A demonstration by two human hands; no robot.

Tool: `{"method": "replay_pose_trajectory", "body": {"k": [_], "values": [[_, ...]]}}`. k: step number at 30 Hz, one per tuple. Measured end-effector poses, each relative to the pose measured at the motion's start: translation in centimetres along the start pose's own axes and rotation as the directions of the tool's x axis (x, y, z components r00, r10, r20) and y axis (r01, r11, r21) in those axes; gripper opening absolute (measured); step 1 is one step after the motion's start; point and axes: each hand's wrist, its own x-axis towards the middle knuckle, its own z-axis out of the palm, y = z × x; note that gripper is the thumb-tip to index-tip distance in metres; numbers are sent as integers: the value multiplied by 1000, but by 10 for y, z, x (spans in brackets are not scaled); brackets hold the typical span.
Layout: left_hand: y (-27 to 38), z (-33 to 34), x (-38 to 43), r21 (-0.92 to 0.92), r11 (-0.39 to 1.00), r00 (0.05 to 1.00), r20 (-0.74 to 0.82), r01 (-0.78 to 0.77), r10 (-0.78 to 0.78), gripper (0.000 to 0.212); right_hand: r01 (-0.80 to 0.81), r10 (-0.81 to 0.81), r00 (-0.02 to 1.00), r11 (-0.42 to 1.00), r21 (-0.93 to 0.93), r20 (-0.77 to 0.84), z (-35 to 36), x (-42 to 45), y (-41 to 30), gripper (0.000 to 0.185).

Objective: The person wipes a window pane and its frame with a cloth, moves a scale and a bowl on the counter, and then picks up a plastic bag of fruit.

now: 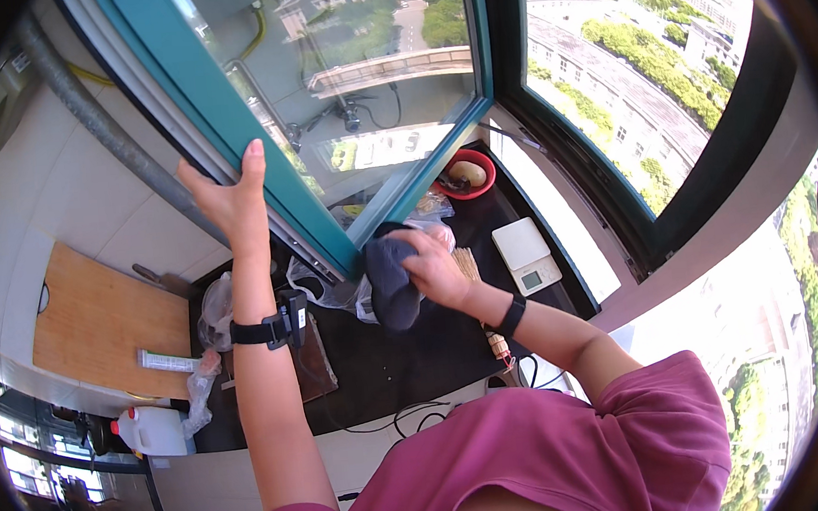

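Observation:
My left hand (236,204) grips the outer edge of an open window sash (224,101) with a teal frame, one digit lying on the teal face. In my right hand (439,267) is a bunched dark grey cloth (391,286), slightly blurred. The cloth is at the sash's lower corner and appears to touch it, though the exact contact is hidden. Glass (358,65) fills the sash and mirrors pipes and buildings. Below both hands spreads a black countertop (403,367).
Right of the cloth are a straw brush (467,265), a white kitchen scale (526,255) and a red bowl (490,170) holding a round item. Leftward are a wooden cutting board (111,322), a cleaver (159,281), a white jug (152,430) and a metal pipe (104,132).

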Motion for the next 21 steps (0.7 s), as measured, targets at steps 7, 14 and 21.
{"method": "replay_pose_trajectory", "body": {"k": [7, 14, 21], "values": [[9, 4, -4, -64, 998, 1000, 18, 24, -22, 64, -593, 679, 671, 732, 335, -298, -54, -27, 93, 33], [14, 3, -2, -20, 998, 997, -41, 60, -61, 67, -397, 753, 649, 210, 893, 112, -129, -30, 14, 32], [52, 14, -31, 0, 1000, 1000, 15, 15, -15, 68, -257, 674, 719, 31, 966, 170, -160, -40, -36, 51]]}}
